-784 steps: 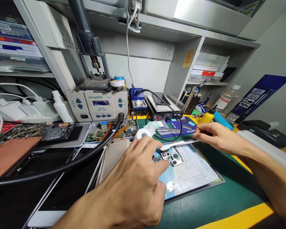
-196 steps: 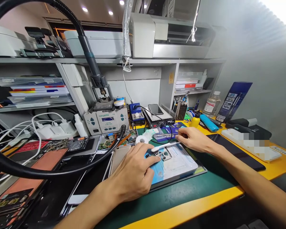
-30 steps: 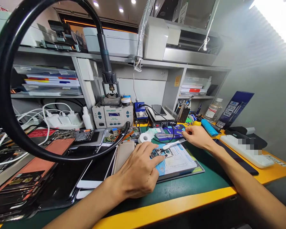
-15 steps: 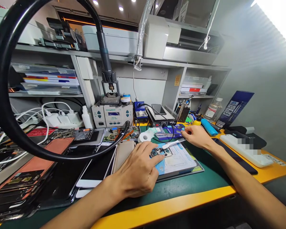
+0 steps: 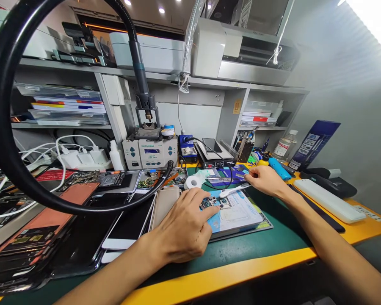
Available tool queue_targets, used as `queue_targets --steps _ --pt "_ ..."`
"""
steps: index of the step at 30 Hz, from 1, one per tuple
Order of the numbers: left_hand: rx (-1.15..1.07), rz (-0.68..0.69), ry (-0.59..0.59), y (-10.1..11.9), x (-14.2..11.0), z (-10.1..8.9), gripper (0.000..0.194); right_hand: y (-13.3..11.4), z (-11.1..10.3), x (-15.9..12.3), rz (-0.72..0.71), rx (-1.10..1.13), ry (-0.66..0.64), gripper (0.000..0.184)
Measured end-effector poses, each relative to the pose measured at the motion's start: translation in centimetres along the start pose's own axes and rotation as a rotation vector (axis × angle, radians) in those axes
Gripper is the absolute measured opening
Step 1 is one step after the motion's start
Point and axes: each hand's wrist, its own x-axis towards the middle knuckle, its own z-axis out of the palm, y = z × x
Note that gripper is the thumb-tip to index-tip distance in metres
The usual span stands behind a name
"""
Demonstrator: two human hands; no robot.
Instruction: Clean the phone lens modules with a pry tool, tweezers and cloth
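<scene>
My left hand [image 5: 186,224] is closed, with thumb and fingers pressing a small phone camera module [image 5: 209,203] against a white and blue box [image 5: 241,216]. Part of the module is hidden by the fingers. Beside the thumb, another lens piece [image 5: 224,203] shows on the box. My right hand [image 5: 263,180] is closed around the handle of a white toothbrush [image 5: 231,191]. The brush head lies over the lens pieces; whether its bristles touch them I cannot tell.
Several phones [image 5: 130,220] and opened phone parts [image 5: 41,228] crowd the left. A thick black hose [image 5: 6,161] loops in front. Behind stand a hot-air station [image 5: 152,152], a white tape roll [image 5: 193,182] and a clear bottle [image 5: 284,146]. A white case [image 5: 330,199] lies right.
The toothbrush head has shifted slightly to the right over the lens pieces, with my right hand moving along. My left hand keeps its place.
</scene>
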Motion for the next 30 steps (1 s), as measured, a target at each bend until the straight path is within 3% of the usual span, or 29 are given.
queue_targets --steps 30 --pt "-0.012 -0.014 -0.023 0.07 -0.07 0.01 0.044 -0.30 -0.04 -0.17 -0.017 0.020 0.005 0.038"
